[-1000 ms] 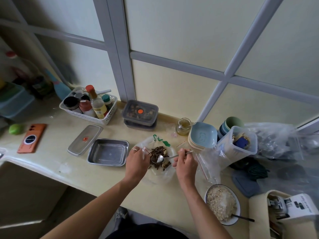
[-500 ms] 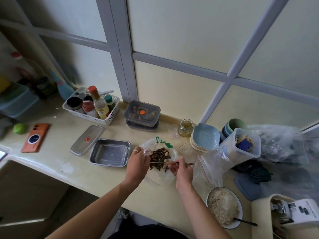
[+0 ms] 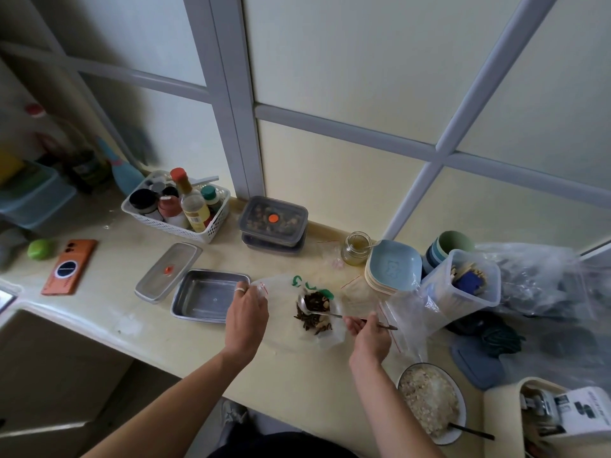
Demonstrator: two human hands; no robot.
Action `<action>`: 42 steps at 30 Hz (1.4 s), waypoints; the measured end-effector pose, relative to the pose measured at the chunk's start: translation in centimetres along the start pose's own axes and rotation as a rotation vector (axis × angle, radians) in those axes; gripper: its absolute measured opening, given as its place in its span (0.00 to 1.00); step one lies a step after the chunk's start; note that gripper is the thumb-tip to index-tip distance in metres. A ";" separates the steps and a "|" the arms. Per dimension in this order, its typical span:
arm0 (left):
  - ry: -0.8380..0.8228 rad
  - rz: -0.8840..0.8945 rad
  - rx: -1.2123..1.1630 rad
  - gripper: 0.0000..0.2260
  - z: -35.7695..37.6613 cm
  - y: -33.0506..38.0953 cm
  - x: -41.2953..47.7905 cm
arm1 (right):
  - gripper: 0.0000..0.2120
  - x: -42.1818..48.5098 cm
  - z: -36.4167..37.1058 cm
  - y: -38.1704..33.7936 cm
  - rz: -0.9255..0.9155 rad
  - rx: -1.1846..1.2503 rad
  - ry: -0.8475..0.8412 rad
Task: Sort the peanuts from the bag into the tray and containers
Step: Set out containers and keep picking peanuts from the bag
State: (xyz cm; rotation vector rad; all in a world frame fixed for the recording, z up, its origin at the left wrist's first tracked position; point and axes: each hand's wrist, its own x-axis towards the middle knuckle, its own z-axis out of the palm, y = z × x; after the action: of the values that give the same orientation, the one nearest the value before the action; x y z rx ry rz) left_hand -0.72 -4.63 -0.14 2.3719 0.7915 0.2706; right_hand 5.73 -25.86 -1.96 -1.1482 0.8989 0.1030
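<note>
Left hand (image 3: 246,317) has slid leftward, fingers pinching the bag (image 3: 325,337); right hand (image 3: 368,337) fingers grip the loaded spoon (image 3: 307,304).

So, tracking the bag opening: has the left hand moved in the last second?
Yes. The left hand has shifted left toward the metal tray: its ringed finger now overlaps the tray's right rim, earlier just beside it.

1. This is a home kitchen: a cream counter (image 3: 291,368) runs along a frosted glass partition (image 3: 347,61).
2. At the far left, a white basket (image 3: 185,229) holds sauce bottles and spice jars.
3. Lidded food containers (image 3: 272,219) sit stacked by the partition. Stacked dishes (image 3: 393,269) and cups (image 3: 453,244) stand to the right.
4. At the near right, a bowl (image 3: 458,431) holds pale cooked food.
</note>
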 end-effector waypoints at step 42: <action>-0.543 0.506 0.481 0.10 4.1 -2.2 -1.5 | 0.09 -3.0 -1.2 2.6 -0.457 -0.484 -0.156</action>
State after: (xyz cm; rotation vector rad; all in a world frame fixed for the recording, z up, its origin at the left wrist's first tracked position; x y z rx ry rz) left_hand -1.44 -6.15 -4.70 2.8667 -0.0186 -0.4010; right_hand 1.77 -24.60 -2.04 -1.7462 0.4622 0.0346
